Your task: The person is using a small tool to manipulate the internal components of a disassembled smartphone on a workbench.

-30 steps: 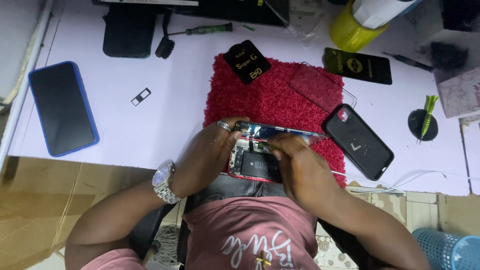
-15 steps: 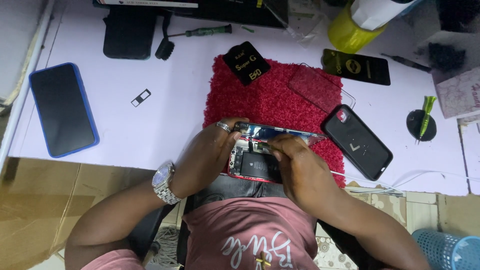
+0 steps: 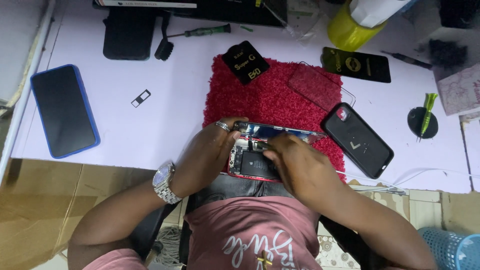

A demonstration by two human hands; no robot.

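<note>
Head view shows the left hand (image 3: pixel 210 150) clasped round the left end of an opened red phone (image 3: pixel 252 162), thumb and fingers closed on its frame, a ring on one finger and a metal watch (image 3: pixel 164 181) at the wrist. The right hand (image 3: pixel 295 162) lies over the phone's exposed inside with its fingertips pinched together at the top of the battery; whether they hold a tool or a part I cannot tell. The lifted screen (image 3: pixel 280 132) stands on edge along the phone's far side. Compared with the two earlier views almost nothing has shifted: both hands sit where they were, so the work reads as fine, slow fiddling at one spot. The phone rests at the near edge of the red mat (image 3: pixel 270 95), which lies at the bench's near edge. A black phone case (image 3: pixel 357 140) lies off the mat's right edge, a blue-rimmed phone (image 3: pixel 64 111) towards the bench's left edge
</note>
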